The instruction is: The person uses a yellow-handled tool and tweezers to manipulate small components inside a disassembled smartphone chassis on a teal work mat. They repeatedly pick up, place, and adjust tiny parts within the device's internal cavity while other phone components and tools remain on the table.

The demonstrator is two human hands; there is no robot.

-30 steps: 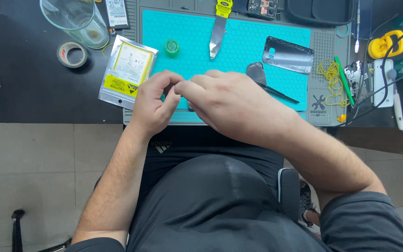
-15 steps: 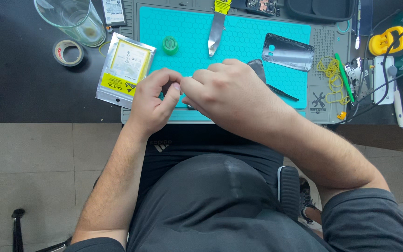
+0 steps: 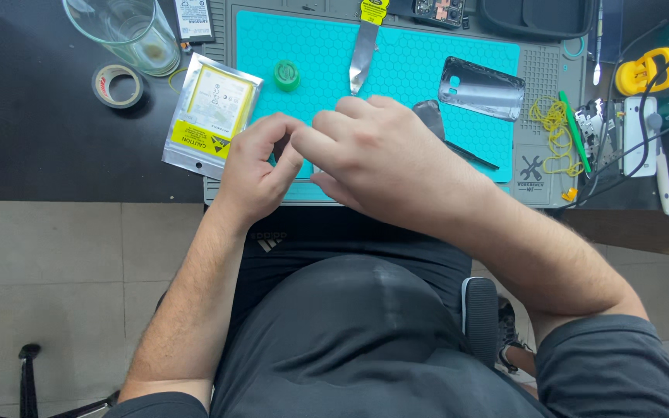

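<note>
My left hand (image 3: 259, 166) and my right hand (image 3: 385, 151) meet at the front edge of the teal work mat (image 3: 427, 66). Their fingertips are pinched together over something small that the fingers hide. Only a pale sliver shows between the hands, low on the mat. A silver foil pouch with a yellow label (image 3: 210, 116) lies just left of my left hand. A dark flat prying tool (image 3: 430, 116) pokes out from behind my right hand.
On the mat lie a green round cap (image 3: 286, 75), a metal blade with a yellow handle (image 3: 363, 50) and a silver phone back cover (image 3: 482, 87). A glass bowl (image 3: 121, 31) and a tape roll (image 3: 118, 83) sit left. Yellow bands (image 3: 555, 128), a suction cup (image 3: 644, 70) and cables crowd the right.
Both hands stay pressed together at the same spot on the mat. My left fingers have curled slightly tighter, and the view has drifted a little.
</note>
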